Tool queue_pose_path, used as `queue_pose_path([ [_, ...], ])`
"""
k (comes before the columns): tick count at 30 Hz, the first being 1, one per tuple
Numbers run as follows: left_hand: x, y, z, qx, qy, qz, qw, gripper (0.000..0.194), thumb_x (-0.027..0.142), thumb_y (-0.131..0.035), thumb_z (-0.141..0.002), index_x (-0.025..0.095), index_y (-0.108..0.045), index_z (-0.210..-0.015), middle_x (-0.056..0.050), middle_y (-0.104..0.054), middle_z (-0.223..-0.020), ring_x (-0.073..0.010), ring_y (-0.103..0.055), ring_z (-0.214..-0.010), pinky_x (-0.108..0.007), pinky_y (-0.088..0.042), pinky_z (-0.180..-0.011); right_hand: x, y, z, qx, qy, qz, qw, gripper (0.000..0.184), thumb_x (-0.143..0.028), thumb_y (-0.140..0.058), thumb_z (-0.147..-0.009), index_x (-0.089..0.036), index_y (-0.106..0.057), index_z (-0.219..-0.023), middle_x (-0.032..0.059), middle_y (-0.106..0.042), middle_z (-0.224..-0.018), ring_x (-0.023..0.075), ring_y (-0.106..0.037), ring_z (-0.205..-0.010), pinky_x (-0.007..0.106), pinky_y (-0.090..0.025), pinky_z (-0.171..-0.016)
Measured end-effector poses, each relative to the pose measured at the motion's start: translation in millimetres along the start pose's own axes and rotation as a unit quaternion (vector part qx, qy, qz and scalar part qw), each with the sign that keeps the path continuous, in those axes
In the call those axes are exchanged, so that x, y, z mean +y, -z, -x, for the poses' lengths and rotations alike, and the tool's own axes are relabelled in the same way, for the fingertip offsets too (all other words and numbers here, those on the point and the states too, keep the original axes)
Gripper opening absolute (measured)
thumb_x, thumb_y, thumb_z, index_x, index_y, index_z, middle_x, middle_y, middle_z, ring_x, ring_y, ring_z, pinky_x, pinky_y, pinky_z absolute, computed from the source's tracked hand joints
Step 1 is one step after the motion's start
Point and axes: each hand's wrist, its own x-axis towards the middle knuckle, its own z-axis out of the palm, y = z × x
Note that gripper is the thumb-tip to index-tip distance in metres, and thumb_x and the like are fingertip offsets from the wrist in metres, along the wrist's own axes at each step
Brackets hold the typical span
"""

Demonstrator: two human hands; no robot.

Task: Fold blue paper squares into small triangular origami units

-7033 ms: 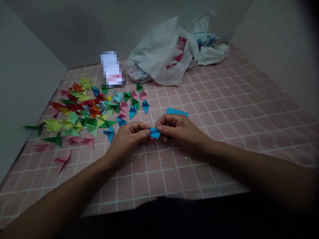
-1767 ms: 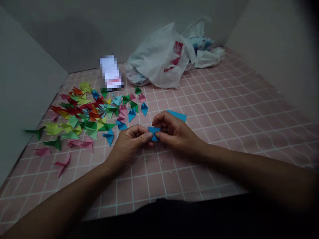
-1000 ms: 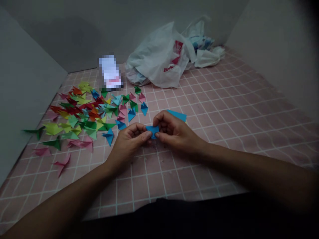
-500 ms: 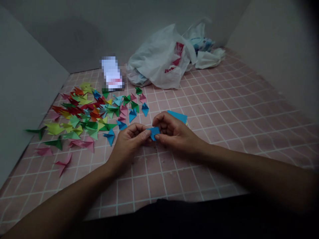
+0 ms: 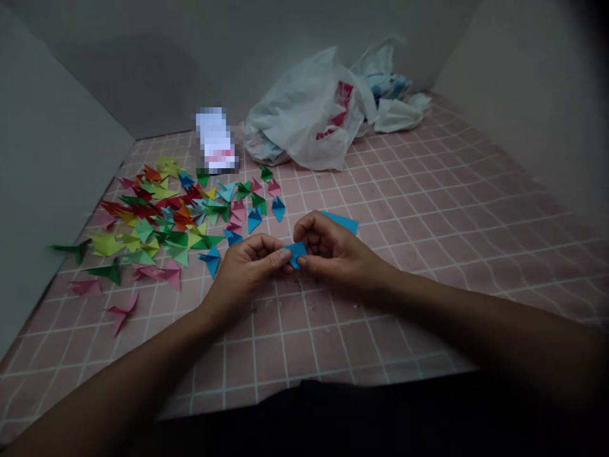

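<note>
A small folded blue paper piece [image 5: 297, 252] is pinched between both hands just above the pink checked table cover [image 5: 428, 209]. My left hand [image 5: 250, 263] grips its left side with thumb and fingers closed. My right hand [image 5: 333, 251] holds its right side, fingers curled over it. Behind my right hand a flat blue paper sheet [image 5: 343, 222] lies on the cover, partly hidden by the fingers. A spread of several folded paper triangles [image 5: 166, 216] in red, green, yellow, pink and blue lies to the left.
A white plastic bag [image 5: 309, 114] and crumpled white material [image 5: 399, 108] lie at the back. A blurred small white object [image 5: 216, 141] stands beside the bag. Grey walls [image 5: 52, 165] close in the left, back and right sides.
The blue piece has become smaller and more tightly folded between my fingers over the seconds. Both hands stay in nearly the same place; the view has shifted slightly.
</note>
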Motion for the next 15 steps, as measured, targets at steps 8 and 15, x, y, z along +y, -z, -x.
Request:
queue_pose_path([
  [8, -6.4, 0.6, 4.7, 0.029, -0.037, -0.016, 0.999, 0.020, 0.033, -0.080, -0.081, 0.018, -0.068, -0.076, -0.001, -0.074, -0.072, -0.0136, -0.069, -0.068, -0.027, -0.056, -0.072, 4.5, -0.6, 1.6, 0.017, -0.105, -0.052, 0.993, 0.027, -0.024, -0.074, -0.080, -0.022, -0.053, -0.097, -0.0045, -0.058, -0.073, 0.0110, -0.053, -0.059, 0.023, -0.041, -0.050],
  [15, -3.4, -1.4, 4.6, 0.009, -0.021, -0.001, 1.000, 0.024, 0.027, -0.085, -0.075, 0.018, -0.066, -0.085, 0.001, -0.074, -0.070, -0.0125, -0.071, -0.066, -0.023, -0.055, -0.067, 4.4, -1.5, 1.6, 0.027, -0.129, -0.043, 0.990, 0.014, -0.020, -0.068, -0.082, -0.020, -0.055, -0.086, -0.0049, -0.056, -0.065, 0.0090, -0.049, -0.053, 0.023, -0.037, -0.049],
])
